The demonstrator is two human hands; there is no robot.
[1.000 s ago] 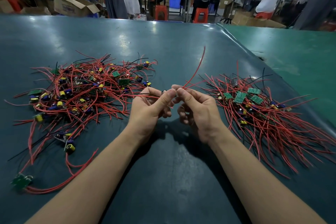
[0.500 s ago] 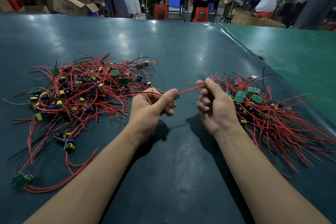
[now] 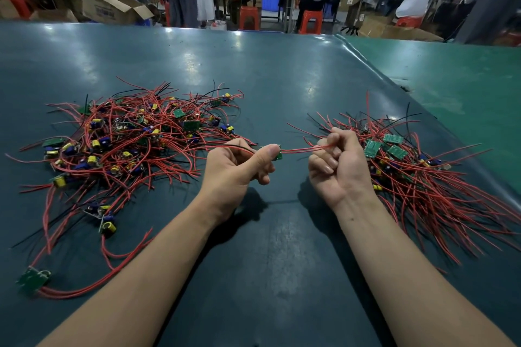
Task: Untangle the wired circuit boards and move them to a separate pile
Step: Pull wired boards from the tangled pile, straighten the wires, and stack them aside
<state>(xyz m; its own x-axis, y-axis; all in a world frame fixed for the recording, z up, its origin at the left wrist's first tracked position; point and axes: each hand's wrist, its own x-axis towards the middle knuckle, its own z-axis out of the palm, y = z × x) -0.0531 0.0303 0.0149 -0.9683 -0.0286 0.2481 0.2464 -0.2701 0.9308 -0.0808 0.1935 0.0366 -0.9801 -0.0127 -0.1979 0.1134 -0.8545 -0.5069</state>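
A tangled pile of small green circuit boards with red and black wires (image 3: 135,141) lies on the left of the dark table. A sorted pile of boards with straight red wires (image 3: 417,172) lies on the right. My left hand (image 3: 236,169) pinches one small green board (image 3: 277,153) between thumb and fingers, just right of the tangled pile. Its red wires (image 3: 296,150) stretch to the right into my right hand (image 3: 338,169), whose curled fingers grip them beside the sorted pile.
One loose board with long red wires (image 3: 33,279) lies near the front left. The dark table (image 3: 267,262) meets a green table (image 3: 465,87) on the right. People, red stools and cardboard boxes (image 3: 112,5) stand beyond the far edge.
My hands have drawn apart: the right hand slid to the right along the red wires toward the sorted pile, pulling them straight. The left hand keeps the board.
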